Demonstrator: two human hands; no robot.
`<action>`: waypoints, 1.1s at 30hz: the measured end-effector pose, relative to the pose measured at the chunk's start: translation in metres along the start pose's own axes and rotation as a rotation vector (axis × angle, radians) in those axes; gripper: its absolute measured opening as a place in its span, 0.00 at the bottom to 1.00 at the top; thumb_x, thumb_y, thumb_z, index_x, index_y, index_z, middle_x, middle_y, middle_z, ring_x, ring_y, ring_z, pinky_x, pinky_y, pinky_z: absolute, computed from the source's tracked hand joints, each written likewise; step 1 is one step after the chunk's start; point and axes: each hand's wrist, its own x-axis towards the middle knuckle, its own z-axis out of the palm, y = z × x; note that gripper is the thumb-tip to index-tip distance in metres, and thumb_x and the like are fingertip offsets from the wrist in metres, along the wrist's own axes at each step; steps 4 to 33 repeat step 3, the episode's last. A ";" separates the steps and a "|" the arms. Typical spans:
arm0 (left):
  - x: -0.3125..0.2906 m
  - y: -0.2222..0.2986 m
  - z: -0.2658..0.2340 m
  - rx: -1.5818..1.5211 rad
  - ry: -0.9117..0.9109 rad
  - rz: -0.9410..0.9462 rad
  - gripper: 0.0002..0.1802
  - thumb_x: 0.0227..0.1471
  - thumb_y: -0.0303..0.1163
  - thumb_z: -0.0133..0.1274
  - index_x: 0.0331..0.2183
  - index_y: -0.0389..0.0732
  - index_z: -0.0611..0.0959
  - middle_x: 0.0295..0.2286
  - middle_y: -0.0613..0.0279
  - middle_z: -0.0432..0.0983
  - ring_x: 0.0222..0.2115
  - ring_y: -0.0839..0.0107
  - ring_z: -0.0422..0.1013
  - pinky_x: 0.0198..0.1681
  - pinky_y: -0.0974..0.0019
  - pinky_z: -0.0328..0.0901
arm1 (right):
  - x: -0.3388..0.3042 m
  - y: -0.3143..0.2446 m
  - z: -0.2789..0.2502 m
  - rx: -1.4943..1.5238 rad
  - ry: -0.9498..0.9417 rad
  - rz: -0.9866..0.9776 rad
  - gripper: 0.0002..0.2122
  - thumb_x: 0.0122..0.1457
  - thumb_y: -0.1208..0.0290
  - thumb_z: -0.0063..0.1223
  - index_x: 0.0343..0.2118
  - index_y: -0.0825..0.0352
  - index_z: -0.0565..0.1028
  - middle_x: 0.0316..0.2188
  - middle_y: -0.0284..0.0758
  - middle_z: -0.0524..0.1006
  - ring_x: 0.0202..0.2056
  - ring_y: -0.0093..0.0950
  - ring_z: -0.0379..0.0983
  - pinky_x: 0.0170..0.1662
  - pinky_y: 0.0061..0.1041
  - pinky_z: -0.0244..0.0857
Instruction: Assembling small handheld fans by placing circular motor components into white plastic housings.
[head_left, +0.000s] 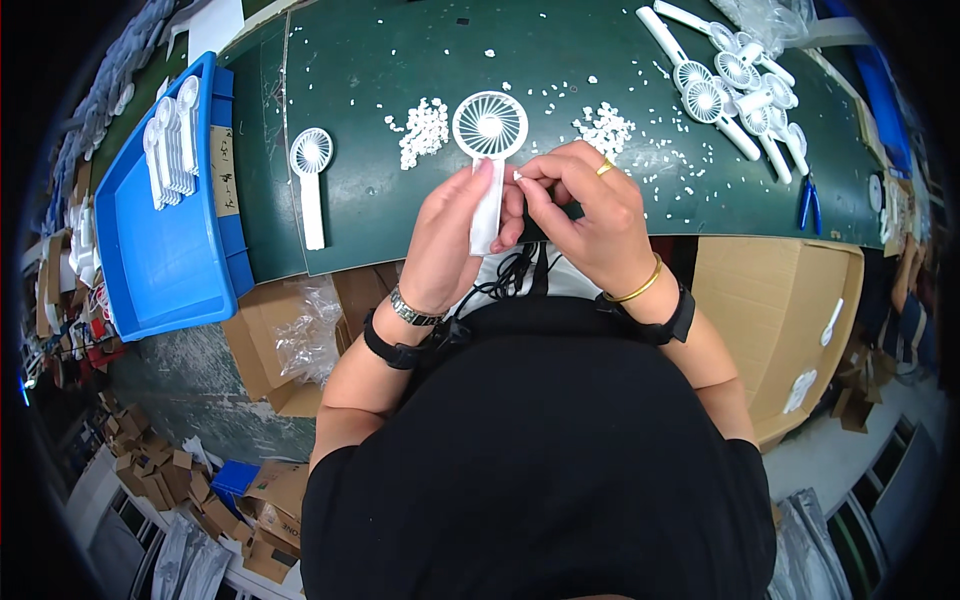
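Observation:
Upright in my left hand [437,240] is a white handheld fan [490,125], its round slatted head pointing away from me and its handle between my fingers and thumb. My right hand [605,215] pinches a tiny white piece [517,175] just right of the handle's top. Two heaps of small white pieces lie beyond my hands, a left heap [425,130] and a right heap [606,128]. Off to the left, a single white fan [312,190] rests alone on the green table [380,210].
Several white fans [705,100] are jumbled at the far right, near blue-handled pliers [810,206]. A blue tray [165,265] at the left holds a row of stacked fans [175,140]. Loose pieces dot the tabletop. Below its edge stand an open right carton [740,300] and a left carton [260,335] with clear plastic.

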 end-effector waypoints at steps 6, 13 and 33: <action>0.002 -0.004 -0.004 -0.016 -0.081 -0.010 0.19 0.72 0.46 0.50 0.47 0.38 0.80 0.30 0.62 0.76 0.26 0.73 0.70 0.29 0.69 0.63 | 0.000 -0.006 -0.002 0.025 -0.013 -0.012 0.09 0.57 0.83 0.67 0.41 0.69 0.82 0.35 0.37 0.81 0.29 0.25 0.79 0.31 0.20 0.75; 0.002 -0.004 -0.004 -0.016 -0.081 -0.010 0.19 0.72 0.46 0.50 0.47 0.38 0.80 0.30 0.62 0.76 0.26 0.73 0.70 0.29 0.69 0.63 | 0.000 -0.006 -0.002 0.025 -0.013 -0.012 0.09 0.57 0.83 0.67 0.41 0.69 0.82 0.35 0.37 0.81 0.29 0.25 0.79 0.31 0.20 0.75; 0.002 -0.004 -0.004 -0.016 -0.081 -0.010 0.19 0.72 0.46 0.50 0.47 0.38 0.80 0.30 0.62 0.76 0.26 0.73 0.70 0.29 0.69 0.63 | 0.000 -0.006 -0.002 0.025 -0.013 -0.012 0.09 0.57 0.83 0.67 0.41 0.69 0.82 0.35 0.37 0.81 0.29 0.25 0.79 0.31 0.20 0.75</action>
